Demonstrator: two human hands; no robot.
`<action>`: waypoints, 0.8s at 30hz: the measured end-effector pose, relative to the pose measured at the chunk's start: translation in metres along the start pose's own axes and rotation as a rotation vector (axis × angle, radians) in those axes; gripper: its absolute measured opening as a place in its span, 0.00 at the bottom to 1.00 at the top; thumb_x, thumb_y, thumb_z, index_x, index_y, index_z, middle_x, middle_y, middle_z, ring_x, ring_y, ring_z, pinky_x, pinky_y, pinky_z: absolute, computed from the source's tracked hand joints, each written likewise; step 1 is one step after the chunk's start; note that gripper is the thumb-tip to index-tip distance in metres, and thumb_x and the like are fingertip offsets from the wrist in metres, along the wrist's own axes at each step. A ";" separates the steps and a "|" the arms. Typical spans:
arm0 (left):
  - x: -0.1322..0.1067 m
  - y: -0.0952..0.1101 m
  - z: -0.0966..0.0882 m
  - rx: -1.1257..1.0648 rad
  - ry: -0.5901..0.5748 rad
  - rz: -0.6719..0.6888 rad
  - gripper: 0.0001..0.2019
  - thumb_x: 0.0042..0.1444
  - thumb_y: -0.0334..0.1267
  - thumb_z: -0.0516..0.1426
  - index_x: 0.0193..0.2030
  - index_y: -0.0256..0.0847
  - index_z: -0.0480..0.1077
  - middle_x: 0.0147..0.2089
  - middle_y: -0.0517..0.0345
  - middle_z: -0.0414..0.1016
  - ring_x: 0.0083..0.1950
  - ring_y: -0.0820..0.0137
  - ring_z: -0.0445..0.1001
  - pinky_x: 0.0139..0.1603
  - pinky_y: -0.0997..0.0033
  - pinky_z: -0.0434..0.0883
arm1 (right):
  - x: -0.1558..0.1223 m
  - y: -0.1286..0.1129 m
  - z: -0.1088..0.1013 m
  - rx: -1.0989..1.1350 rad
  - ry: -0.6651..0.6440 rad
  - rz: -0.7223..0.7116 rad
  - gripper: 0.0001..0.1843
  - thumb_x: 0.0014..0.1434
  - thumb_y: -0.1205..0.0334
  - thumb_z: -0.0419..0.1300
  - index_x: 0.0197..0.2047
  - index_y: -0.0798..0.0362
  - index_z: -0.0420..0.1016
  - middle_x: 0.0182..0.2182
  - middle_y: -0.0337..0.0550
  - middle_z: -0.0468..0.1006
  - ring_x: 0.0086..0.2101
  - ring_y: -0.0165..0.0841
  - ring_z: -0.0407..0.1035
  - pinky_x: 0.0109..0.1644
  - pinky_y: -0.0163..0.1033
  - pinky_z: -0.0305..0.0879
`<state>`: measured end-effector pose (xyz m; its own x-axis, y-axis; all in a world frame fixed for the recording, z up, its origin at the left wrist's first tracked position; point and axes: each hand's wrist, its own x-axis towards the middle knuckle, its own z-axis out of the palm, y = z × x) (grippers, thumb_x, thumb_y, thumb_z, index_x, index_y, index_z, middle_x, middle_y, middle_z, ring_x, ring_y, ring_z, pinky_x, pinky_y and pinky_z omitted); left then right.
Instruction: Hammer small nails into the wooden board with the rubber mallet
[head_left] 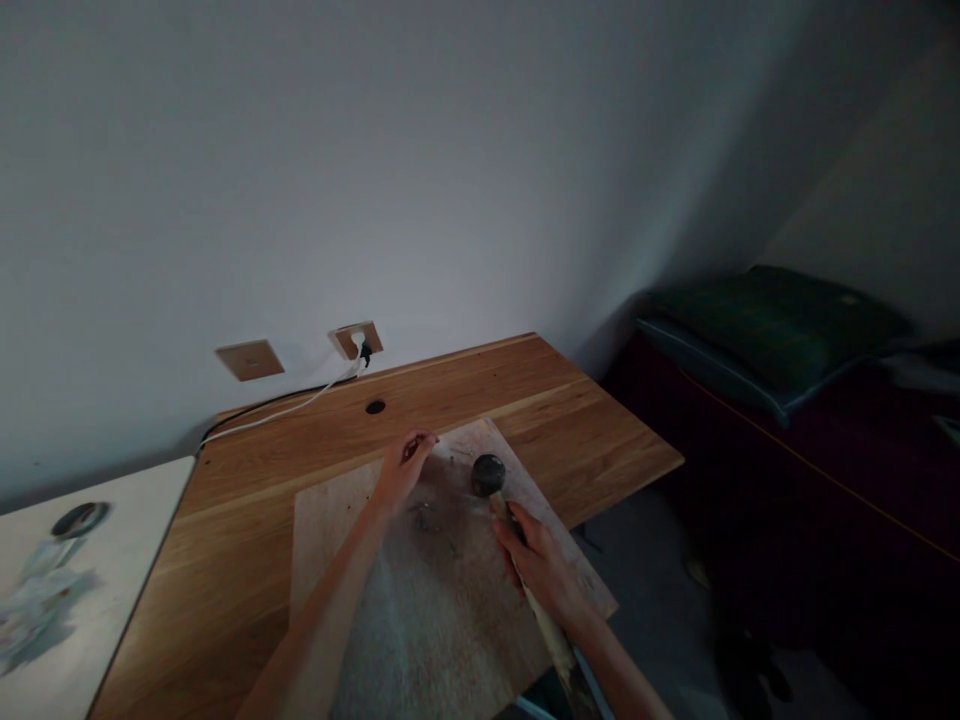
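Observation:
My right hand (534, 560) is wrapped around the wooden handle of a mallet (489, 476) with a round black head. The head is over the right part of a worn wooden board (442, 640), and the handle runs back toward the lower right. Near the board's far edge, my left hand (403, 472) is closed in a pinch; what its fingertips hold, if anything, is too small to name. Between the two hands, a few small, thin pieces (424, 518) lie on the board, too blurred to identify.
Under the board is a wooden table (600, 425) with a cable hole (375, 407). White and black cables run to a wall socket (357, 341). A white surface (142, 560) at left bears a tape roll (79, 520) and crumpled plastic (37, 610). Right, a green cushion (780, 320).

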<state>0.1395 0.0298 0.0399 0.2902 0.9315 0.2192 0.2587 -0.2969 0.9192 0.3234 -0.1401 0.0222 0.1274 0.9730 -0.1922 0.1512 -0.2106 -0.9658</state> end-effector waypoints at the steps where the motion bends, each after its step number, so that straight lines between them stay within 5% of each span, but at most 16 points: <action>1: -0.004 0.008 -0.003 0.030 -0.035 0.023 0.17 0.61 0.53 0.54 0.37 0.40 0.74 0.32 0.57 0.76 0.34 0.68 0.73 0.37 0.72 0.68 | 0.000 0.001 0.000 -0.008 0.007 -0.002 0.21 0.65 0.38 0.53 0.37 0.49 0.65 0.17 0.28 0.62 0.14 0.26 0.55 0.17 0.32 0.51; 5: -0.023 0.031 -0.021 0.266 -0.225 0.109 0.09 0.60 0.41 0.55 0.38 0.41 0.74 0.32 0.59 0.75 0.33 0.69 0.71 0.35 0.72 0.66 | -0.001 0.004 0.000 -0.046 0.026 -0.004 0.21 0.66 0.40 0.52 0.36 0.49 0.65 0.17 0.29 0.63 0.15 0.27 0.58 0.18 0.33 0.53; 10: -0.042 0.022 -0.033 0.612 -0.423 0.128 0.07 0.49 0.32 0.58 0.36 0.42 0.73 0.39 0.55 0.75 0.42 0.64 0.74 0.44 0.67 0.69 | -0.003 0.005 0.002 -0.082 0.026 0.000 0.20 0.67 0.41 0.51 0.40 0.50 0.66 0.16 0.29 0.64 0.16 0.28 0.60 0.20 0.33 0.54; 24: -0.035 0.017 -0.031 0.646 -0.435 0.083 0.07 0.49 0.28 0.57 0.34 0.41 0.74 0.39 0.55 0.74 0.41 0.65 0.75 0.43 0.69 0.69 | -0.003 0.009 0.003 -0.072 0.017 -0.031 0.20 0.67 0.45 0.51 0.48 0.52 0.69 0.16 0.28 0.64 0.16 0.29 0.62 0.19 0.33 0.56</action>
<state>0.1055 -0.0015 0.0580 0.6323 0.7747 0.0087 0.6665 -0.5496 0.5038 0.3213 -0.1448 0.0139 0.1380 0.9776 -0.1591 0.2257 -0.1874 -0.9560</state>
